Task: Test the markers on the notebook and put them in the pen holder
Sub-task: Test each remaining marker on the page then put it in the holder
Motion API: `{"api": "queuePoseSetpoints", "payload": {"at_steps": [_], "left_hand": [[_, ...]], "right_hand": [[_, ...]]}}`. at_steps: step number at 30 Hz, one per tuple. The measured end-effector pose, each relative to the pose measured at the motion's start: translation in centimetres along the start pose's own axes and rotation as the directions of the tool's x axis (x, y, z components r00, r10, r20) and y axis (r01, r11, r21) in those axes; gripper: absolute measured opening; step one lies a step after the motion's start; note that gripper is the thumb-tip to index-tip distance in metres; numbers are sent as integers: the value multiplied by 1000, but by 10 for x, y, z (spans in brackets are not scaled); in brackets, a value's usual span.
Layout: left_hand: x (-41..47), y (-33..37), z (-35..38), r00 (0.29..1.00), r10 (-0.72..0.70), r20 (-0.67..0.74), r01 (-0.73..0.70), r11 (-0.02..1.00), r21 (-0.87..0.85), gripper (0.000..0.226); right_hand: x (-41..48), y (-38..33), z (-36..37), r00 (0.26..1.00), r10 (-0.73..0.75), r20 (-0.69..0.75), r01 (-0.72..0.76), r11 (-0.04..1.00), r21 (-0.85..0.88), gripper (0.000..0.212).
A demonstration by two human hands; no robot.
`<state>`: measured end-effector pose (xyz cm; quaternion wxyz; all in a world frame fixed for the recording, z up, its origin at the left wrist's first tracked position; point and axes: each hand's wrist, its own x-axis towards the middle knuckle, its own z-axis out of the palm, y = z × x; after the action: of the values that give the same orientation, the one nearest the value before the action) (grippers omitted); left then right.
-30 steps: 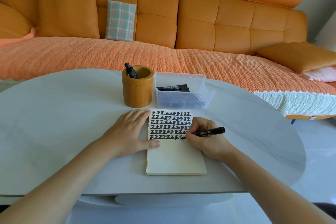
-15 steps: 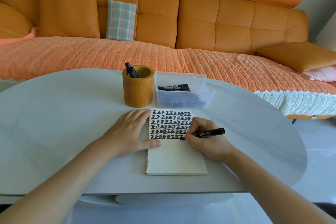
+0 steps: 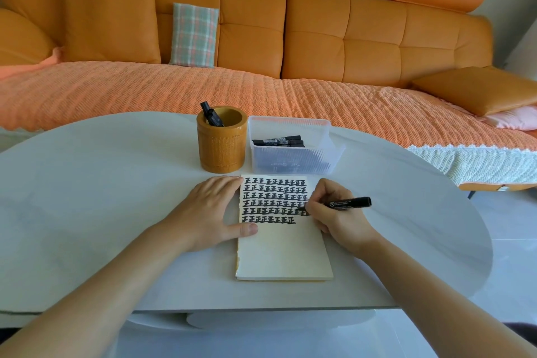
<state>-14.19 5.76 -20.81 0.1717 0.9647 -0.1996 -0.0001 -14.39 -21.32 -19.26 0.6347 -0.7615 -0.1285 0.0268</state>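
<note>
A cream notebook [image 3: 283, 253] lies on the white table [image 3: 87, 197], its upper half covered with rows of black marks. My left hand [image 3: 206, 212] rests flat on the notebook's left edge, thumb on the page. My right hand [image 3: 334, 212] grips a black marker [image 3: 348, 202] with its tip touching the page at the right end of the marks. Behind the notebook stands an orange-brown pen holder [image 3: 222, 144] with at least one black marker [image 3: 211, 115] sticking out. A clear plastic box [image 3: 293, 151] to its right holds several black markers [image 3: 279, 141].
An orange sofa [image 3: 319, 38] with an orange throw, a plaid cushion [image 3: 194, 35] and other cushions runs behind the table. The table's curved right edge [image 3: 479, 241] drops to a pale floor.
My right hand has shifted slightly up the page with the marker, its tip now at the row above the last one. My left hand stays on the notebook.
</note>
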Motion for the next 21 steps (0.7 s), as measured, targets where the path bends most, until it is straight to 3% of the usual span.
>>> {"api": "queuePoseSetpoints", "payload": {"at_steps": [5, 9, 13, 16, 18, 21], "left_hand": [[2, 2, -6, 994, -28, -105, 11, 986, -165, 71], [4, -5, -15, 968, -113, -223, 95, 992, -88, 56], [7, -10, -17, 947, -133, -292, 141, 990, 6, 42], [9, -11, -15, 946, -143, -292, 165, 985, 54, 30], [11, -10, -15, 938, -155, -311, 174, 984, 36, 23], [11, -5, -19, 917, -131, -376, 138, 990, -8, 17]], "right_hand": [[8, -6, 6, 992, -86, -97, 76, 992, -96, 19], [14, -17, 1, 981, -194, 20, 193, 949, -250, 40], [18, -34, 6, 998, -32, 61, 34, 999, -37, 40], [20, -43, 8, 994, 1, 113, -4, 1000, 27, 39], [21, -47, 9, 992, 8, 128, -1, 998, -60, 36], [23, -45, 10, 993, -41, 114, 78, 935, -345, 25]]}}
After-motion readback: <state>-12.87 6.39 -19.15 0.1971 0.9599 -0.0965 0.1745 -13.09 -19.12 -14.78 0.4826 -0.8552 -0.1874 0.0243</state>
